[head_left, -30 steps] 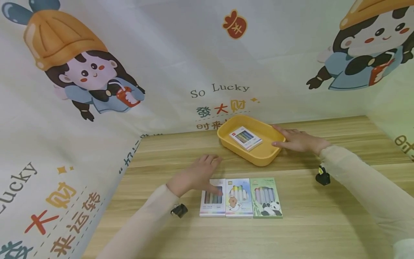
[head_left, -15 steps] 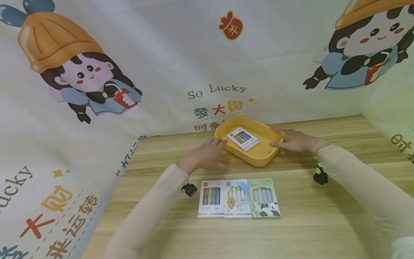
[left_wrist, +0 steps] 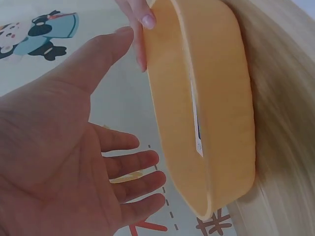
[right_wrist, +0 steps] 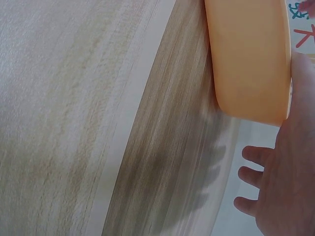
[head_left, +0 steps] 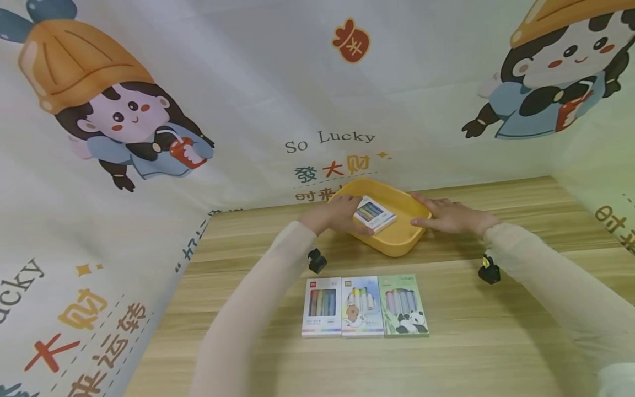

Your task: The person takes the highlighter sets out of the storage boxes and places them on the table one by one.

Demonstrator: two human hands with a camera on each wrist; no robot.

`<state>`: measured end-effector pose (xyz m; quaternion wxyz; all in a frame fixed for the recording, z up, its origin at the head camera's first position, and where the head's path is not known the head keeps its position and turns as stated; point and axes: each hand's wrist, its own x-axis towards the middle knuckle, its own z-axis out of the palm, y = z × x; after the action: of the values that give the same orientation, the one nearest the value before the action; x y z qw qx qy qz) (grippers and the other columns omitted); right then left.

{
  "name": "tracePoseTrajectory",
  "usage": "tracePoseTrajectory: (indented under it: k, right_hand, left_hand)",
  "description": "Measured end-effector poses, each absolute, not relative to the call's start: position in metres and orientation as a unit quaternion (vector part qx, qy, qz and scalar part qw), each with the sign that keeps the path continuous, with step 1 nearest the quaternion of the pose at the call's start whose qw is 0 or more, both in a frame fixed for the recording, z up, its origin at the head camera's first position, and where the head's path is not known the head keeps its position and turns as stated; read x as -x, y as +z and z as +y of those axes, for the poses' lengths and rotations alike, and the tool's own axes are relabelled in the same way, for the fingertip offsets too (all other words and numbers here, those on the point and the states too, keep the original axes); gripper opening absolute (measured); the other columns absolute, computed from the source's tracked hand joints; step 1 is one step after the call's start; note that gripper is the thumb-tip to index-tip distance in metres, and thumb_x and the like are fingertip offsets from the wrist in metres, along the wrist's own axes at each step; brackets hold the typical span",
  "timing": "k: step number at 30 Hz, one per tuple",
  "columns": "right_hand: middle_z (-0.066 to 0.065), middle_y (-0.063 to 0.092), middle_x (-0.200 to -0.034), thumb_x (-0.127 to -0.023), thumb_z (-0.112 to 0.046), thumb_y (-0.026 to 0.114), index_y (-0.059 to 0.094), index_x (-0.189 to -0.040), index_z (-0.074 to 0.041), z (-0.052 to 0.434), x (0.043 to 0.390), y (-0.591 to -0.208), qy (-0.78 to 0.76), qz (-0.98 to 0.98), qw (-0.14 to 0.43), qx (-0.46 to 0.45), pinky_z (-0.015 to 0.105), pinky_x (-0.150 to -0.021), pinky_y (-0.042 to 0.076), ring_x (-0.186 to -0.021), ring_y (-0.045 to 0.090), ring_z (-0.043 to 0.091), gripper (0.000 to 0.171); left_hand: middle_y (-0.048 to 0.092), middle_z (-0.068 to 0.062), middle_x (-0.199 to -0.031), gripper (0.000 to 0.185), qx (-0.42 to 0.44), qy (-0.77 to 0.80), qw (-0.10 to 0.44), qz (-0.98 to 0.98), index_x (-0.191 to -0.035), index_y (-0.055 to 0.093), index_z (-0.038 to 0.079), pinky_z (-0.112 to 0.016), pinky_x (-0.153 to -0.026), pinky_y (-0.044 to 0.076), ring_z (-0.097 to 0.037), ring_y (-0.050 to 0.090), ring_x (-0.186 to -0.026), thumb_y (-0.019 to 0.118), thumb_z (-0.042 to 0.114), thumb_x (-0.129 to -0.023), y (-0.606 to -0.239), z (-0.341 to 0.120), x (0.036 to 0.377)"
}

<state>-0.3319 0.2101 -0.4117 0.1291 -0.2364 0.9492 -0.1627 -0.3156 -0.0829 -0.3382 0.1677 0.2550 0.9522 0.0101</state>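
My left hand (head_left: pixel 339 215) hovers over the left end of a yellow plastic tray (head_left: pixel 397 245), fingers extended and thumb spread; in the left wrist view it looks apart from the tray. At the tray's right end, my right hand (head_left: pixel 455 216) rests by the rim, thumb over the edge and the other fingers straight. Inside the tray lies a white box (head_left: pixel 379 218) with coloured sticks showing through its window, partly covered by my left hand in the head view.
In front of the tray lie three flat boxes side by side: a white one (head_left: pixel 322 325), a light blue one (head_left: pixel 362 325) and a green panda one (head_left: pixel 404 306). Behind the wooden table (head_left: pixel 461 353) stands a printed white backdrop (head_left: pixel 258 99).
My left hand has moved from above the white box in the row, up and right, to over the tray's left end. My right hand has stayed at the tray's right rim.
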Motion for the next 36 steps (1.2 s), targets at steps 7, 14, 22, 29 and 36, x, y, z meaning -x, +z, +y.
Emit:
tracePoseTrajectory:
  k: [7,14,22,29,36]
  right_hand:
    - [0.023,0.016,-0.165,-0.098,-0.067,0.033,-0.004,-0.160,-0.024,0.210,0.332,-0.411,-0.162,0.949,0.130,0.236,0.075,-0.116,0.013,-0.146,0.017,0.057,0.085]
    - [0.022,0.016,-0.165,-0.098,-0.068,0.033,-0.004,-0.160,-0.024,0.211,0.332,-0.412,-0.160,0.950,0.131,0.235,0.075,-0.116,0.013,-0.147,0.017,0.056,0.085]
    - [0.021,0.017,-0.165,-0.097,-0.069,0.033,-0.004,-0.160,-0.025,0.213,0.334,-0.413,-0.158,0.950,0.131,0.235,0.075,-0.116,0.013,-0.147,0.018,0.055,0.086]
    - [0.020,0.016,-0.165,-0.097,-0.069,0.032,-0.004,-0.160,-0.023,0.213,0.336,-0.414,-0.151,0.951,0.136,0.235,0.075,-0.116,0.014,-0.147,0.018,0.055,0.087]
    - [0.020,0.014,-0.166,-0.097,-0.069,0.033,-0.005,-0.160,-0.024,0.212,0.335,-0.412,-0.156,0.950,0.142,0.229,0.075,-0.116,0.013,-0.147,0.016,0.055,0.086]
  left_hand:
    - [0.022,-0.012,-0.165,0.096,-0.207,-0.001,0.214,0.955,-0.158,0.020,0.011,-0.047,-0.125,0.025,-0.032,0.022,-0.153,0.056,0.068,-0.089,-0.331,-0.066,0.338]
    - [0.024,-0.009,-0.166,0.091,-0.173,0.016,0.258,0.950,-0.158,0.023,0.011,-0.044,-0.125,0.026,-0.029,0.025,-0.153,0.055,0.064,-0.091,-0.322,-0.055,0.354]
    - [0.044,-0.007,-0.155,0.083,-0.118,-0.022,0.295,0.948,-0.151,0.040,0.016,-0.041,-0.117,0.039,-0.026,0.044,-0.141,0.049,0.071,-0.089,-0.317,-0.044,0.364]
    - [0.034,-0.002,-0.162,0.085,-0.083,-0.010,0.301,0.950,-0.156,0.031,0.023,-0.040,-0.121,0.034,-0.024,0.036,-0.147,0.050,0.071,-0.088,-0.326,-0.031,0.375]
    - [0.034,-0.001,-0.162,0.078,-0.068,-0.017,0.303,0.950,-0.153,0.038,0.025,-0.041,-0.122,0.032,-0.023,0.036,-0.147,0.049,0.070,-0.090,-0.336,-0.021,0.384]
